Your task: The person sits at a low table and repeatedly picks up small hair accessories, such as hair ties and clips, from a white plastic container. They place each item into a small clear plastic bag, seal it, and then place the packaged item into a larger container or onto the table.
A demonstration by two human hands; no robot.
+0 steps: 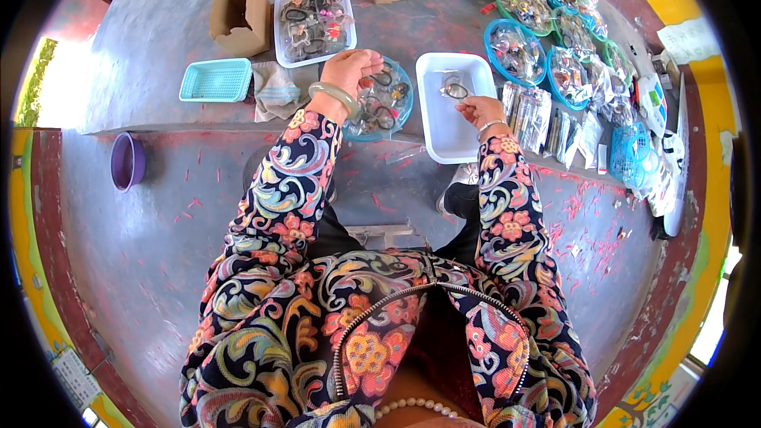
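My right hand (481, 112) pinches a small clear bag with a dark hair tie (454, 90) inside, over the right part of a white plastic tray (445, 139). No other thing shows in that tray. To the left, my left hand (349, 73) is above the edge of a round teal basket (411, 103), its fingers curled together. Several bagged dark hair ties (384, 117) fill this basket, one of them right by my left fingertips. Whether those fingers grip a bag is hidden.
A white tray (281, 54) full of hair ties stands behind my left hand, beside an opened cardboard box (240, 17). Left of it are a mint basket (216, 82) and a grey cloth (275, 89). Round baskets (515, 52) of bagged items crowd the right. A purple basin (128, 162) sits lower left.
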